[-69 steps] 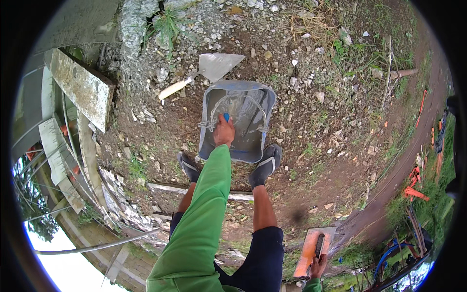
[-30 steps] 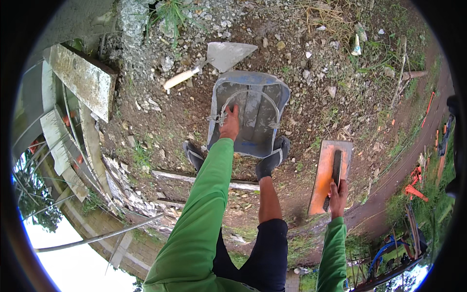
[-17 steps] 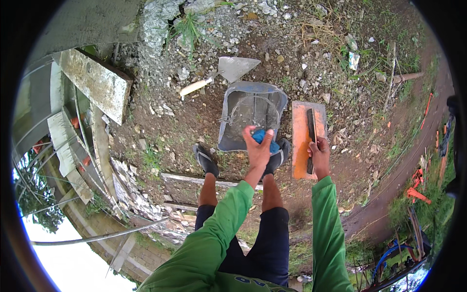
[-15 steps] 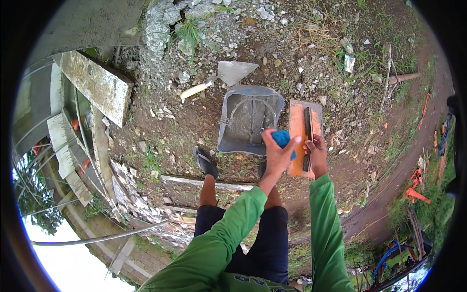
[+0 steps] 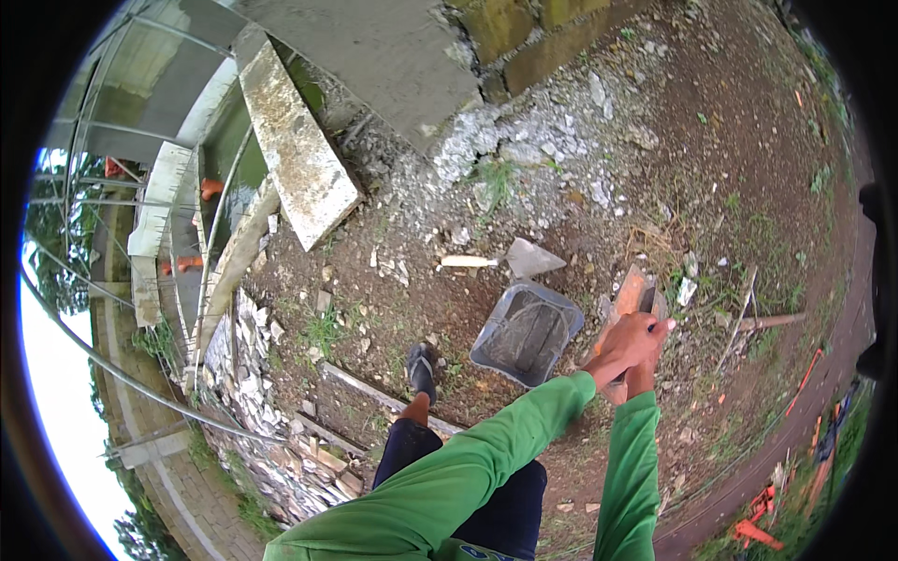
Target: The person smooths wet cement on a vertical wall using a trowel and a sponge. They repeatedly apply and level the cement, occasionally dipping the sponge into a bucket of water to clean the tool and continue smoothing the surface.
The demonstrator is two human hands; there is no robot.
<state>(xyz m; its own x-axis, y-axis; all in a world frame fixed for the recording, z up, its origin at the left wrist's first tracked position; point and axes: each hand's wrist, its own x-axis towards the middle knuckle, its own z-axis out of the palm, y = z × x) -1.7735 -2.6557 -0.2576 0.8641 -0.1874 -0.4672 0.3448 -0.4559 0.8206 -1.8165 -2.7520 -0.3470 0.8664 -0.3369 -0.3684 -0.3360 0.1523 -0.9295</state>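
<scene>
Head view shows me the fingers of the left hand (image 5: 630,342) bent over the right hand (image 5: 643,376), and from where I stand I cannot tell if they are gripping something or only resting. The right hand's fingers are mostly covered, but they seem closed around the dark handle (image 5: 647,299) of the orange float (image 5: 630,292). The float is under both hands, just to the right of the bucket (image 5: 526,329). To do this well, I think the right hand should give the firm hold, so that the plate does not twist under the left one. The left fingers should avoid its edges, which may be sharp. Further out, the bucket is near, so the float should not knock its rim. The trowel (image 5: 536,259) lies on the ground beyond it. One foot (image 5: 421,367) is left of the bucket; a steady stance would help, because the left arm reaches across the body.
</scene>
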